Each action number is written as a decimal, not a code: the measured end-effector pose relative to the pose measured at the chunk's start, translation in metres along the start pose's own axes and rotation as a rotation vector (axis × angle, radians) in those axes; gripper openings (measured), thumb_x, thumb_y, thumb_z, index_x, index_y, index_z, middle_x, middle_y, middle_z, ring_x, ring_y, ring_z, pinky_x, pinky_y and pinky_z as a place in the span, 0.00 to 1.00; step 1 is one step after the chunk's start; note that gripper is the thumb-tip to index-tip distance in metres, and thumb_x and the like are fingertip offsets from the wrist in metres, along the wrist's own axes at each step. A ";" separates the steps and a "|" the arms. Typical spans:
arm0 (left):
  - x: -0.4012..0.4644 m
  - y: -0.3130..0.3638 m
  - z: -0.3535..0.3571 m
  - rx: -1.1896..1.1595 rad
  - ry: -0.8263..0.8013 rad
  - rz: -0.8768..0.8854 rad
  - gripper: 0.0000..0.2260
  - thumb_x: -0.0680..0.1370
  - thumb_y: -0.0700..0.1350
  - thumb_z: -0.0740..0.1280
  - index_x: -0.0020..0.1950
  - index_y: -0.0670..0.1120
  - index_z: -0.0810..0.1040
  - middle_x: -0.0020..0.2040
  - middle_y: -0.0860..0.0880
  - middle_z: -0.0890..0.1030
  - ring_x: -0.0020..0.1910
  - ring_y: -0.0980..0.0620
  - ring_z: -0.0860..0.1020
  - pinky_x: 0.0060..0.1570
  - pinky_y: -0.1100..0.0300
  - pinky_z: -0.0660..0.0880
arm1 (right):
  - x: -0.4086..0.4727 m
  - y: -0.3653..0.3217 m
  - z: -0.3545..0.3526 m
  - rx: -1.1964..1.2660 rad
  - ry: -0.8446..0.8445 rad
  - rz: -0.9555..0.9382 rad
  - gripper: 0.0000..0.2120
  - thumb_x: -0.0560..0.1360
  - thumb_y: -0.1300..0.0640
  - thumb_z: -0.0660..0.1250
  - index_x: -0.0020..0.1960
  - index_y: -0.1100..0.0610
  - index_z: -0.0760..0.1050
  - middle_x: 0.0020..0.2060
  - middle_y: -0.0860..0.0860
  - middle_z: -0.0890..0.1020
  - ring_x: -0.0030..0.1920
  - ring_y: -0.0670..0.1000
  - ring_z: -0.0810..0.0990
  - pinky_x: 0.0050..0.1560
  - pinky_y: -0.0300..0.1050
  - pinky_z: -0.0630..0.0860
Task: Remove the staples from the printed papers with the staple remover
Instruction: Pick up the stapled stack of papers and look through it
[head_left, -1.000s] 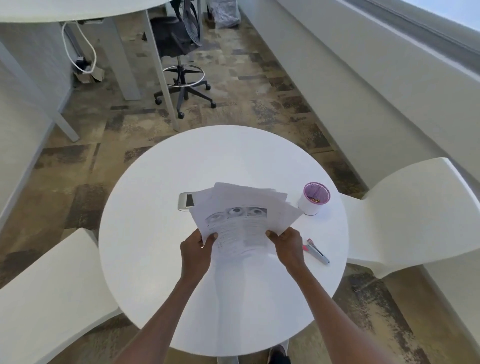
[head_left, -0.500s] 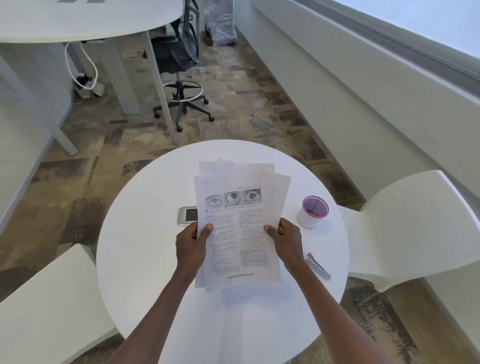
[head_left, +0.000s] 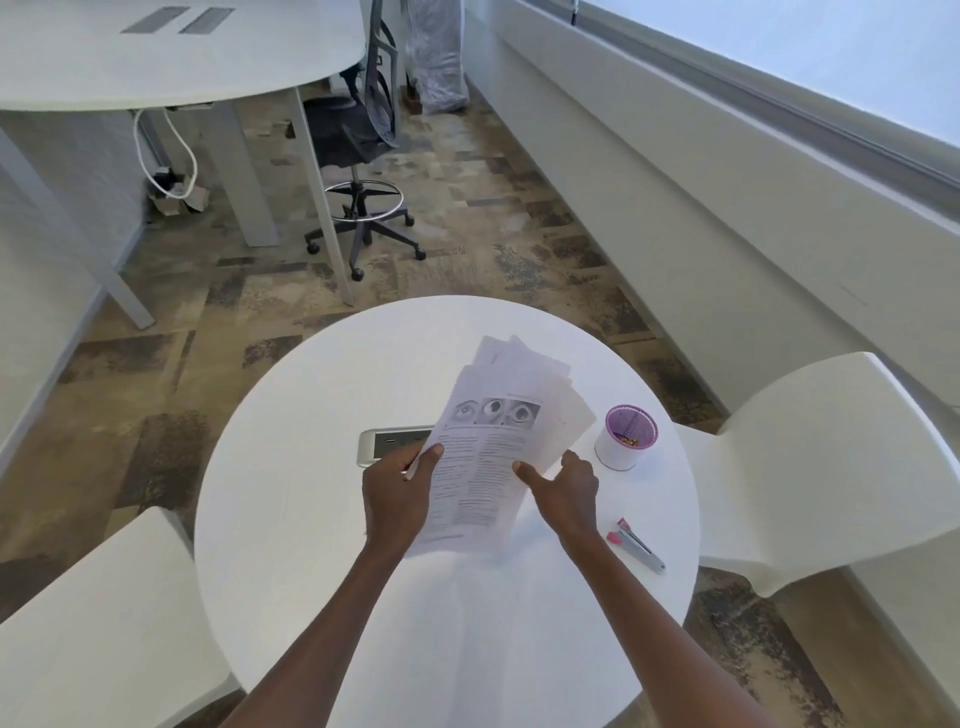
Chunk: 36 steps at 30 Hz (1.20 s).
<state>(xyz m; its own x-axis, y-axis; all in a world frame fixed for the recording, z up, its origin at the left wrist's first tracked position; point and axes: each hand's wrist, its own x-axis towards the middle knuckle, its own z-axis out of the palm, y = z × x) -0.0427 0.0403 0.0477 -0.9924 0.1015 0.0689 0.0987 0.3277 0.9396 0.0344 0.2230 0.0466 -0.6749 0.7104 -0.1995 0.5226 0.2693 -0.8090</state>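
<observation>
Papers (head_left: 498, 436), several fanned sheets, pinched in left hand (head_left: 397, 501); right hand (head_left: 563, 493) loosely open alongside; one cup (head_left: 626, 439) holding small bits.

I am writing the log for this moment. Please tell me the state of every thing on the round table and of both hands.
papers: fanned stack, held above the table, tilted right
left hand: gripping the papers' left edge
right hand: loosely open at the papers' right edge
staple remover: lying on the table, untouched
cup: upright, open top, small bits inside
power outlet: set in the table, partly hidden by papers
</observation>
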 end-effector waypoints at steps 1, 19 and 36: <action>0.000 0.002 0.001 0.029 0.025 0.033 0.04 0.77 0.47 0.72 0.47 0.52 0.87 0.35 0.64 0.82 0.35 0.61 0.78 0.36 0.69 0.70 | -0.004 -0.005 0.001 -0.040 0.000 -0.017 0.25 0.69 0.45 0.76 0.58 0.59 0.76 0.52 0.53 0.78 0.62 0.58 0.71 0.66 0.53 0.68; -0.026 0.014 0.014 0.561 0.258 0.639 0.14 0.71 0.36 0.76 0.56 0.44 0.86 0.53 0.48 0.86 0.54 0.42 0.81 0.54 0.48 0.73 | -0.032 -0.073 0.001 0.743 -0.324 0.423 0.11 0.75 0.64 0.71 0.56 0.65 0.79 0.47 0.59 0.86 0.43 0.55 0.85 0.45 0.48 0.83; -0.045 0.039 0.064 -1.080 0.022 -0.901 0.11 0.76 0.48 0.73 0.55 0.43 0.80 0.40 0.48 0.85 0.40 0.53 0.80 0.42 0.59 0.78 | -0.004 -0.034 -0.013 0.723 -0.423 0.503 0.18 0.70 0.61 0.77 0.59 0.59 0.78 0.49 0.53 0.84 0.48 0.52 0.80 0.44 0.47 0.79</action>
<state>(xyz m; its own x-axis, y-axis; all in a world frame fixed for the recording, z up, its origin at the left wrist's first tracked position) 0.0108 0.1086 0.0595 -0.6862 0.2287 -0.6905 -0.6568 -0.6027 0.4532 0.0259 0.2193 0.0822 -0.6659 0.3030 -0.6817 0.4505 -0.5650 -0.6912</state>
